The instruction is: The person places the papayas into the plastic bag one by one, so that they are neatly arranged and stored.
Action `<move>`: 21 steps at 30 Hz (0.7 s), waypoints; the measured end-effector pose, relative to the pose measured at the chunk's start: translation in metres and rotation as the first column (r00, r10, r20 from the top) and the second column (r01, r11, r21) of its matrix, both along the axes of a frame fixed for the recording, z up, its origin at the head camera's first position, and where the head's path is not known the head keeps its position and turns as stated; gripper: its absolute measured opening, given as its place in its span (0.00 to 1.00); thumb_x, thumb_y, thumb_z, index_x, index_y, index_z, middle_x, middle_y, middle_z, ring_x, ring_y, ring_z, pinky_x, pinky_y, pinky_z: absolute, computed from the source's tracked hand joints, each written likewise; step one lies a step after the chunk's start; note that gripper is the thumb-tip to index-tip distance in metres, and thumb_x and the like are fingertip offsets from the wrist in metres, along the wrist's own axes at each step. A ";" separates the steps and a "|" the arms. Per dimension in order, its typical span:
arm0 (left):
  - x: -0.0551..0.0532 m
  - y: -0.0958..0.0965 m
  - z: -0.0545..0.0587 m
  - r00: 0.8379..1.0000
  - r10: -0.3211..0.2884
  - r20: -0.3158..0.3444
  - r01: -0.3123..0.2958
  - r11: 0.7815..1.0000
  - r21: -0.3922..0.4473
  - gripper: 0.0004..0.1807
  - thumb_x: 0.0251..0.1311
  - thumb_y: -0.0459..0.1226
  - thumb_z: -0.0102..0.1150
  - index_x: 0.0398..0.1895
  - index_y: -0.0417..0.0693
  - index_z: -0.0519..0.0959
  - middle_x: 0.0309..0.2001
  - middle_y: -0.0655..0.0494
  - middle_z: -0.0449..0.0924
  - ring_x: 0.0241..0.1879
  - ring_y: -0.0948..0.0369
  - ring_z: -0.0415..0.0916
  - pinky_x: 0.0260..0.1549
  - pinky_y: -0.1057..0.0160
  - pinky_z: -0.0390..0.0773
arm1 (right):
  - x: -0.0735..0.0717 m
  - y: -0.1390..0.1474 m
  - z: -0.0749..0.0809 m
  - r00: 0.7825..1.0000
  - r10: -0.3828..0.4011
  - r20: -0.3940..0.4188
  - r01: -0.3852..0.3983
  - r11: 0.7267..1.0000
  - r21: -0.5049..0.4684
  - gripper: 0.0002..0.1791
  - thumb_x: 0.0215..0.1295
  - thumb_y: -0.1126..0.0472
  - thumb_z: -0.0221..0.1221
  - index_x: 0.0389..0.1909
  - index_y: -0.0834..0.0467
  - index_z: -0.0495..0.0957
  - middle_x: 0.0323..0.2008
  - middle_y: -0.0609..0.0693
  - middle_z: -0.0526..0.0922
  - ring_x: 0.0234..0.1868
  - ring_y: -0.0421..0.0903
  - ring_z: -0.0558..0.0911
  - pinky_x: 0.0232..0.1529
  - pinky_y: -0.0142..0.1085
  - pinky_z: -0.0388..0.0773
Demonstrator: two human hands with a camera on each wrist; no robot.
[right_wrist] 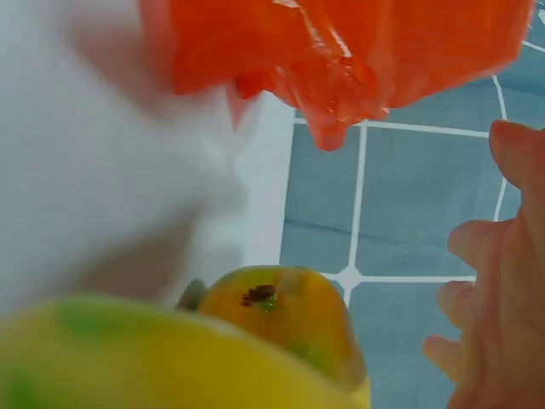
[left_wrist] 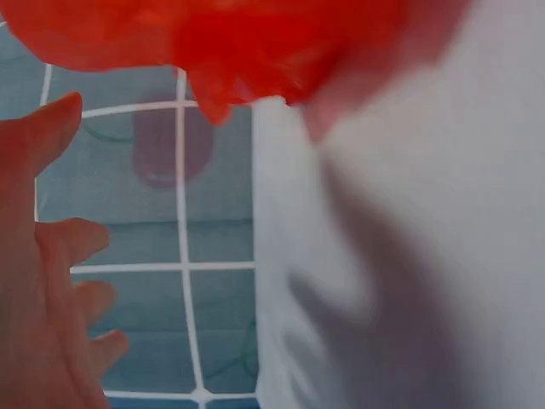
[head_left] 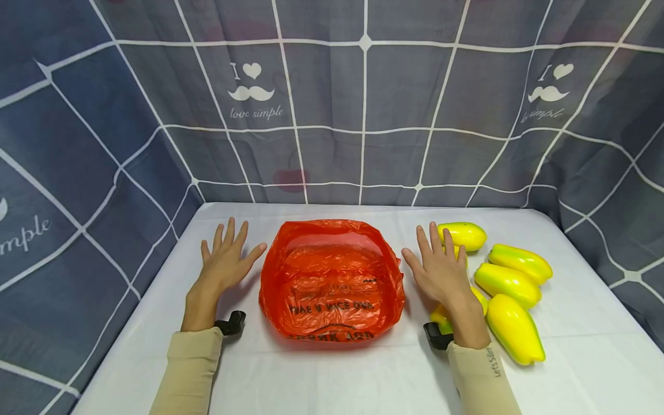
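Note:
A red plastic bag [head_left: 332, 282] with dark printed lettering sits on the table, its mouth spread wide. To its left, my left hand [head_left: 224, 262] hovers with fingers spread and holds nothing. My right hand [head_left: 441, 268] is held the same way on the bag's right side, above some oblong yellow-green fruits [head_left: 508, 283] and partly covering them. In the left wrist view the bag [left_wrist: 255, 51] hangs close to the thumb. The right wrist view shows the bag [right_wrist: 341, 60] above, with two fruits [right_wrist: 281, 311] below, one showing a brown stem end.
A white cloth [head_left: 321, 380] covers the table. Grey curtains [head_left: 332, 86] with a white grid rise behind it and at both sides. Several yellow-green fruits lie together on the right. A black wrist camera [head_left: 231, 323] is strapped by the left sleeve, another [head_left: 437, 336] by the right.

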State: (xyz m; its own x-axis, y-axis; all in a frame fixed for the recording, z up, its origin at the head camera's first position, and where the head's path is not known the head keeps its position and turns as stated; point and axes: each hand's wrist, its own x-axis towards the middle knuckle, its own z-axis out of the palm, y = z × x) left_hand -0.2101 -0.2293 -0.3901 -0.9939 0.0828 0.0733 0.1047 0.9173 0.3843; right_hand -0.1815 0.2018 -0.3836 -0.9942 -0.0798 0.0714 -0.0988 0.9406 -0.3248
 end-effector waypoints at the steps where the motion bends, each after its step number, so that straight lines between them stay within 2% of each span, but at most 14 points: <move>1: 0.000 0.001 0.001 1.000 -0.002 -0.004 0.002 1.000 0.008 0.49 0.67 0.67 0.37 0.79 0.44 0.46 0.78 0.38 0.31 0.74 0.37 0.26 0.62 0.28 0.23 | 0.001 0.001 0.001 1.000 0.003 0.002 -0.003 1.000 -0.009 0.44 0.73 0.33 0.34 0.79 0.57 0.43 0.78 0.61 0.36 0.75 0.66 0.34 0.66 0.69 0.28; 6: 0.000 0.006 0.006 0.999 -0.022 -0.030 0.025 0.995 0.092 0.47 0.68 0.64 0.41 0.78 0.43 0.49 0.77 0.38 0.38 0.75 0.40 0.25 0.64 0.31 0.24 | 0.002 0.003 0.003 1.000 0.025 0.010 -0.024 0.999 -0.047 0.42 0.74 0.34 0.34 0.79 0.55 0.43 0.78 0.62 0.36 0.75 0.66 0.34 0.67 0.68 0.30; 11: 0.000 0.012 0.010 0.995 -0.081 -0.054 0.090 0.975 0.202 0.43 0.69 0.60 0.45 0.77 0.42 0.54 0.76 0.37 0.46 0.75 0.40 0.30 0.67 0.32 0.32 | 0.003 0.003 0.005 0.999 0.041 -0.004 -0.041 0.997 -0.062 0.41 0.74 0.35 0.36 0.79 0.54 0.44 0.78 0.61 0.36 0.75 0.66 0.33 0.67 0.68 0.32; 16: 0.001 0.014 0.012 0.990 -0.136 -0.038 0.141 0.955 0.261 0.38 0.71 0.55 0.49 0.74 0.40 0.60 0.73 0.37 0.57 0.74 0.40 0.44 0.67 0.34 0.46 | 0.004 0.001 0.007 0.997 0.063 -0.035 -0.066 0.995 -0.077 0.41 0.75 0.36 0.37 0.79 0.55 0.46 0.78 0.61 0.37 0.75 0.65 0.35 0.68 0.67 0.33; 21: 0.002 0.015 0.011 0.983 -0.184 -0.019 0.182 0.942 0.282 0.35 0.71 0.51 0.51 0.73 0.39 0.62 0.66 0.35 0.68 0.65 0.37 0.64 0.63 0.37 0.61 | 0.008 0.001 0.010 0.989 0.113 -0.095 -0.126 0.981 -0.146 0.42 0.73 0.37 0.46 0.78 0.56 0.49 0.77 0.62 0.42 0.75 0.65 0.45 0.70 0.63 0.40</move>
State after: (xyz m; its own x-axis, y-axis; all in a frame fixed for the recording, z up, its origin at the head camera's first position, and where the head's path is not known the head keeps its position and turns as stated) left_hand -0.2084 -0.2142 -0.3792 -0.9642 0.2401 0.1125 0.2565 0.7369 0.6255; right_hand -0.1738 0.2031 -0.3737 -0.9678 -0.1797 0.1763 -0.2414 0.8608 -0.4480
